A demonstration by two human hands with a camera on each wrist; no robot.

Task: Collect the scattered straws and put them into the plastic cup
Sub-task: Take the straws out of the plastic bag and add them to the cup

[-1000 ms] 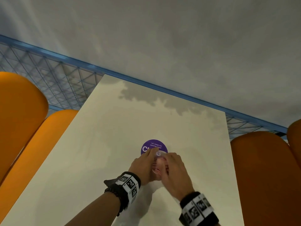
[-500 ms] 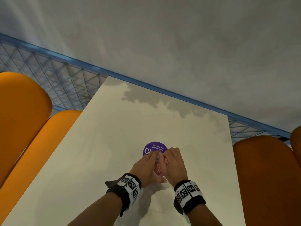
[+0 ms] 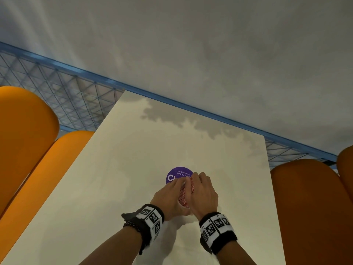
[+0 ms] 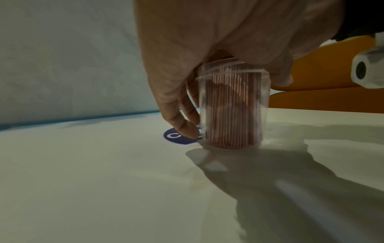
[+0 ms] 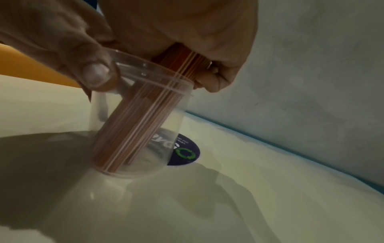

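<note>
A clear plastic cup (image 5: 97, 115) stands upright on the pale table (image 3: 114, 188), next to a round purple sticker (image 3: 175, 175). Inside it a bundle of red-and-white striped straws (image 5: 133, 128) leans, its tops sticking out above the rim. My right hand (image 3: 203, 190) comes down over the cup's mouth and grips the tops of the straws (image 3: 184, 194). At the cup's left side my left hand (image 3: 172, 194) holds it, thumb (image 5: 95, 74) pressed on the rim. In the left wrist view the cup (image 4: 265, 106) is full of straws (image 4: 230, 111), with the hand covering its top.
Orange seats flank the table on the left (image 3: 24, 134) and right (image 3: 309, 207). A blue rail with wire mesh (image 3: 76, 92) runs behind the table's far edge, below a grey wall. No loose straws show on the tabletop.
My right wrist has swung in toward the left and the right hand has settled over the cup's top. The left hand has stayed at the cup.
</note>
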